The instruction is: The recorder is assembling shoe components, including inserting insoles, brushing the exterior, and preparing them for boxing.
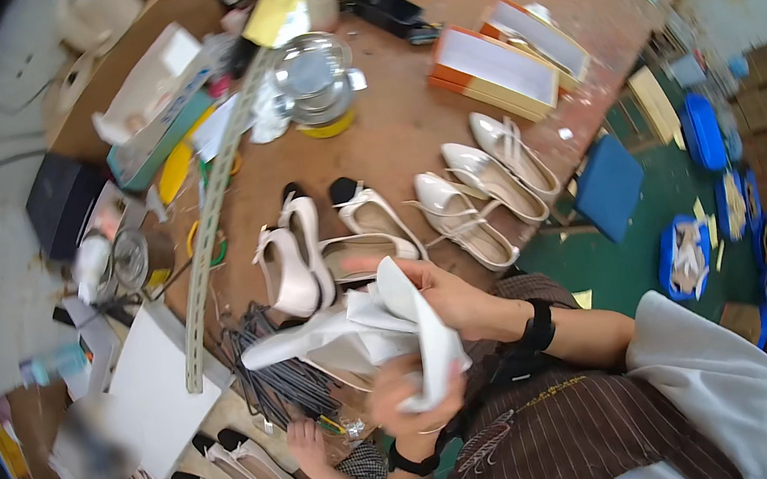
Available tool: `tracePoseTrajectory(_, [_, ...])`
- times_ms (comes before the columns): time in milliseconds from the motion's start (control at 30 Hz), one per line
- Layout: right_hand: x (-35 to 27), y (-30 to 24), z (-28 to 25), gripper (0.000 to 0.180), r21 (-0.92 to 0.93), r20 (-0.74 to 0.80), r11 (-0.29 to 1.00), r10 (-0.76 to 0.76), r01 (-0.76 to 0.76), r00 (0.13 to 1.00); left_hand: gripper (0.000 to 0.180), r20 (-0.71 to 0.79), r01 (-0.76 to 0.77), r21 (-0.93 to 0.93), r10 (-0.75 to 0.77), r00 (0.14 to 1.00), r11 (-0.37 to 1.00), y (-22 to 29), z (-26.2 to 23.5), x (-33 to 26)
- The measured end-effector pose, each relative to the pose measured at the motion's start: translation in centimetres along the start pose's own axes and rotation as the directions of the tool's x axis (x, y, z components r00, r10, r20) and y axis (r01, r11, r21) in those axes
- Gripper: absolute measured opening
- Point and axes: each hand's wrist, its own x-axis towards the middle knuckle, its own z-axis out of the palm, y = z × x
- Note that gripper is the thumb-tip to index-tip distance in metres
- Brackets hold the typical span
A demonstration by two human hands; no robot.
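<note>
A crumpled white sheet (388,325), paper or thin cloth, is held up between both my hands. My right hand (449,299) pinches its upper edge, fingers closed. Below it my left hand (415,397), blurred by motion, grips the lower fold. Just beyond the sheet stand beige flat shoes with black toes (370,216), one of them partly hidden by it. White pointed shoes with straps (471,215) stand to the right of these. A bundle of dark grey cords (276,354) lies left of the sheet.
A co-worker's hand (306,445) is close on the left, near more black-toed shoes (229,468). A perforated metal bar (217,216) crosses the table. Orange-rimmed boxes (488,75), a metal container (315,83) and a white board (149,385) lie around; blue baskets (685,255) are at right.
</note>
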Motion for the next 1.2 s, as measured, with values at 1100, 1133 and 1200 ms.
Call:
tracePoseTrajectory(1100, [0.3,-4.6,-44.6,0.022,-0.992,-0.021,-0.102,-0.459,-0.077,0.888,0.083,0.587,0.347,0.384,-0.517,0.623,0.855,-14.0,43.3,0.7])
tracePoseTrajectory(1133, [1.6,-4.9,-44.5,0.022,-0.993,-0.021,-0.098,-0.446,-0.073,0.895,0.078,0.571,0.289,0.386,-0.473,0.670,0.876,-14.0,43.1,0.7])
tracePoseTrajectory(1200, [3.6,-5.5,-43.7,0.022,-0.984,0.094,-0.179,-0.498,0.004,0.862,0.077,0.568,0.306,0.384,-0.484,0.666,0.871,-14.3,42.9,0.7])
